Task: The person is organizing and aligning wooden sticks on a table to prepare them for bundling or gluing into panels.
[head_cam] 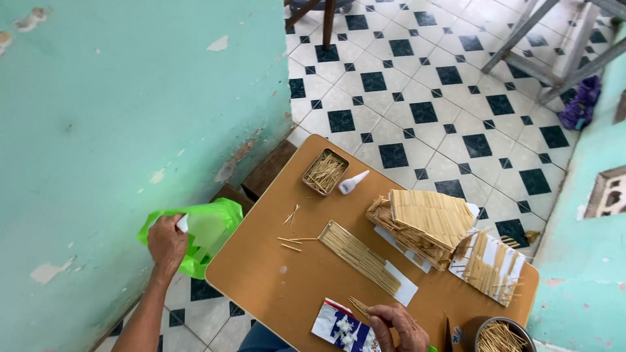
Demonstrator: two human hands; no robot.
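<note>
1. The left hand (167, 242) is closed round the rim of a green plastic bag (207, 229), held off the table's left edge beside the turquoise wall (117, 117); the bag's contents cannot be made out.
2. The right hand (399, 326) pinches a small bundle of thin sticks (360, 306) against a blue-and-white packet (340, 326) at the near edge of the wooden table (274, 274); the fingertips are partly cut off by the frame.
3. A flat panel of glued sticks on white card (365, 259) lies mid-table.
4. A stick-built model house (424, 225) stands beyond it, another stick panel (493, 266) just beside.
5. A rectangular tin (325, 172) holds loose sticks; a white glue bottle (353, 182) lies next to it.
6. A round container (501, 334) of sticks is cut off at the bottom edge.
</note>
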